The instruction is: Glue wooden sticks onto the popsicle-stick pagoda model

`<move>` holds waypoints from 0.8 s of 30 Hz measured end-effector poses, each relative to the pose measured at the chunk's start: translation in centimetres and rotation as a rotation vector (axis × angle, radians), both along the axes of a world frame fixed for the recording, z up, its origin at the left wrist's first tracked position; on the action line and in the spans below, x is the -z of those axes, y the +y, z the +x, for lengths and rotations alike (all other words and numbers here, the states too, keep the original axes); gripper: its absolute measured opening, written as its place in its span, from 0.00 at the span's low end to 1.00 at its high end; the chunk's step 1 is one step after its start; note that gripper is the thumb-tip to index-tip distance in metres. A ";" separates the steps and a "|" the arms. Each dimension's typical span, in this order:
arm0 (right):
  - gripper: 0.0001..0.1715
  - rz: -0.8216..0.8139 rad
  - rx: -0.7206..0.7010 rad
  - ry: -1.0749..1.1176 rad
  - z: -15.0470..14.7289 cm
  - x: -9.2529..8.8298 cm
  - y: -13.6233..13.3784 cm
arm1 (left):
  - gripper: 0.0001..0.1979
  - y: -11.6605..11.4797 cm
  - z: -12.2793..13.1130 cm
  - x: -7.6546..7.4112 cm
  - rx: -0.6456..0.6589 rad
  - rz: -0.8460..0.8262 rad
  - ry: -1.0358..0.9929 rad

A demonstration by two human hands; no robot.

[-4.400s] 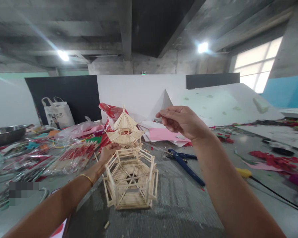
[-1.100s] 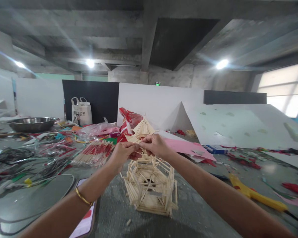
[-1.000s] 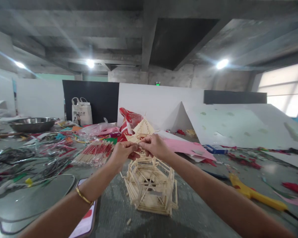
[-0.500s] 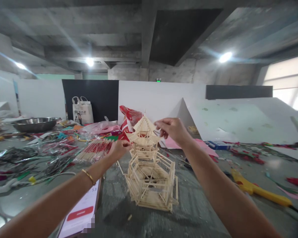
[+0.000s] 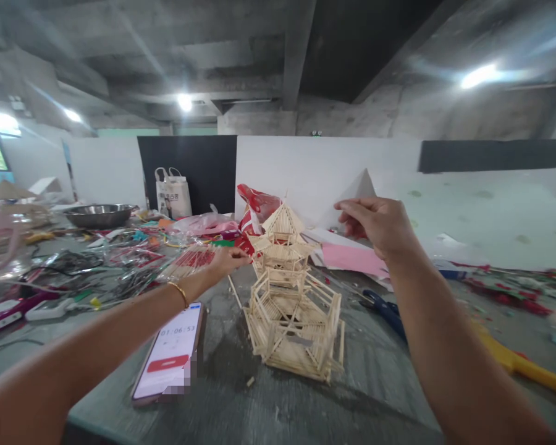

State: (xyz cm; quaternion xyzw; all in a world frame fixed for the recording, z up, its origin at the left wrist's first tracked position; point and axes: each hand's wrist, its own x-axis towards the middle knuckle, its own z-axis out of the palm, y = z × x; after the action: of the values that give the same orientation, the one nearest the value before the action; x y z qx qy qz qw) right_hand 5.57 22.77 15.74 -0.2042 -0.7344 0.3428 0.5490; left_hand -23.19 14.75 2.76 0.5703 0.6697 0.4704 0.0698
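A pagoda model (image 5: 291, 309) built of thin wooden sticks stands on the grey table (image 5: 375, 395), with a wide six-sided base and two roofed tiers on top. My left hand (image 5: 226, 259) reaches in from the left, its fingers pressed together with the tips beside the lower eave. Whether it grips the eave or a loose stick is unclear. My right hand (image 5: 380, 225) hangs raised to the right of the roof and apart from it. Its thumb and forefinger are pinched; what they hold is too small to see.
A phone (image 5: 171, 353) showing a timer lies left of the model. Blue scissors (image 5: 384, 309) and a yellow tool (image 5: 523, 366) lie to the right. Stick packets (image 5: 189, 262), pink paper (image 5: 352, 256), a red bag (image 5: 259, 207), a metal bowl (image 5: 99, 215) and a tote bag (image 5: 173, 193) crowd the back.
A second ago both hands met at the upper tier. My right hand has lifted away up and to the right, still pinched; my left hand stays by the eave. The view has swung left.
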 end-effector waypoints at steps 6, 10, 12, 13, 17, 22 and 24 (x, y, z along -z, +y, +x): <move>0.12 0.029 -0.023 -0.054 -0.5 0.2 -0.7 | 0.13 0.8 0.8 0.7 0.023 -0.018 0.017; 0.13 0.029 -0.024 -0.071 0.0 0.1 -0.9 | 0.12 1.8 1.6 1.9 0.062 -0.021 0.019; 0.13 0.025 -0.025 -0.076 0.2 0.0 -0.9 | 0.11 2.3 1.9 2.3 0.063 -0.019 0.018; 0.12 0.026 -0.029 -0.080 0.2 0.0 -0.8 | 0.11 2.5 2.0 2.5 0.057 -0.016 0.017; 0.13 0.045 -0.041 -0.095 0.5 0.0 -0.5 | 0.11 3.7 2.5 2.9 0.029 0.003 0.004; 0.13 0.056 -0.061 -0.098 0.9 0.0 0.0 | 0.13 5.1 3.2 3.4 0.040 0.008 -0.048; 0.13 0.062 -0.071 -0.101 1.1 0.0 0.2 | 0.13 5.5 3.5 3.6 0.036 0.015 -0.084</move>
State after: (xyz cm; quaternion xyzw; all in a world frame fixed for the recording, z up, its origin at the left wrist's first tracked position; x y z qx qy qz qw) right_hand 6.68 22.93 15.74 -0.1780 -0.7783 0.3285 0.5046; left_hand -19.71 20.22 -0.88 0.5626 0.6523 0.4975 0.1018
